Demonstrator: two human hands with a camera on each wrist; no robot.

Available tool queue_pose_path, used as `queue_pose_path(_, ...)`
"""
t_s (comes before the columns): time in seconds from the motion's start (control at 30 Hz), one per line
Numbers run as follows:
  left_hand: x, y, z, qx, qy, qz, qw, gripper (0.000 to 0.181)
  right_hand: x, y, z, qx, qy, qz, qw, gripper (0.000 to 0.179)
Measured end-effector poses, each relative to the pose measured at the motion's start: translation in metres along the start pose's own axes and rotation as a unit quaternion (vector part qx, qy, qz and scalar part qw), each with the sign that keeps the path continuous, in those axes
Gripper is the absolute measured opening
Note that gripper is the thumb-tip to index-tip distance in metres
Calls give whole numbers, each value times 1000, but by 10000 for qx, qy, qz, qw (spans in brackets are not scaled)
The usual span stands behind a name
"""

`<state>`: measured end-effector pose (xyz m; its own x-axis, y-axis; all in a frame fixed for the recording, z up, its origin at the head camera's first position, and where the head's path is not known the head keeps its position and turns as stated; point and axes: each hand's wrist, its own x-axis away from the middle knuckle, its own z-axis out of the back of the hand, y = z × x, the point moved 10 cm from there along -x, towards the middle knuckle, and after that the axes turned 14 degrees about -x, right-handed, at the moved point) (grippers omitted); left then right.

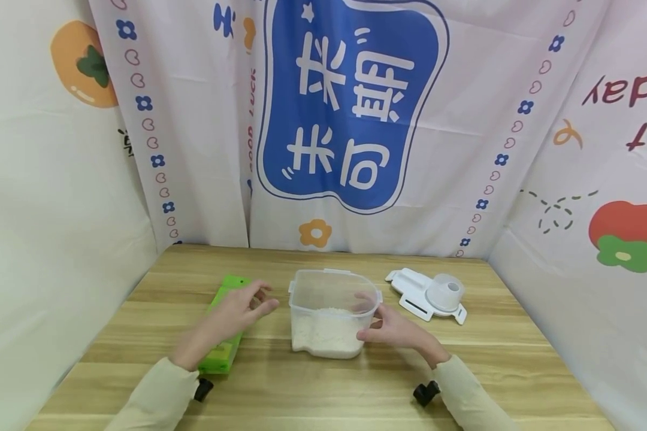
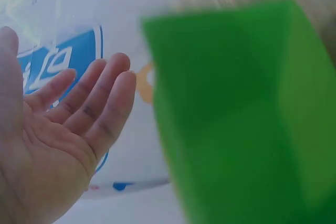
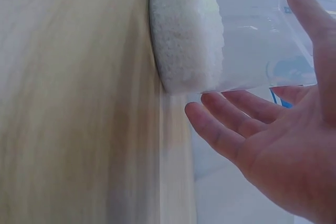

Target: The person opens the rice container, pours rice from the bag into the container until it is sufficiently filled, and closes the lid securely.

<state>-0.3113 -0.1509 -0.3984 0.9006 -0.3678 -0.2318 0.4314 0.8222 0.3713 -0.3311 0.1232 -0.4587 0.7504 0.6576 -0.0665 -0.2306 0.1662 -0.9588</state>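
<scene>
A clear plastic container [image 1: 314, 296] stands upright on the wooden table, with white rice [image 1: 329, 335] in its lower part. At its right side is my right hand [image 1: 396, 328], thumb in front and fingers behind the corner. In the right wrist view those fingers are spread and only loosely bent beside the container wall; firm contact cannot be made out. My left hand [image 1: 234, 312] hovers over a long green package [image 1: 221, 354], holding nothing. The left wrist view shows its palm and loosely extended fingers, with the green package [image 2: 226, 108] blurred close by.
To the right of the container lies a white lid [image 1: 416, 302], a translucent cup [image 1: 444, 293] on top of it. Printed cloth curtains [image 1: 474, 90] border the table [image 1: 323, 395] at the back and both sides.
</scene>
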Motion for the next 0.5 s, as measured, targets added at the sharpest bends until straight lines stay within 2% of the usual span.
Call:
queue_pose_path(0.27,-4,12,-17,594,-24,23,9982,66,2,1,3,100,-63,-174,9998,81)
queue_pose_path(0.5,-8,20,-24,1228,-32,-38,9924,75,11,-6,12,154,-209,-37,9997,67)
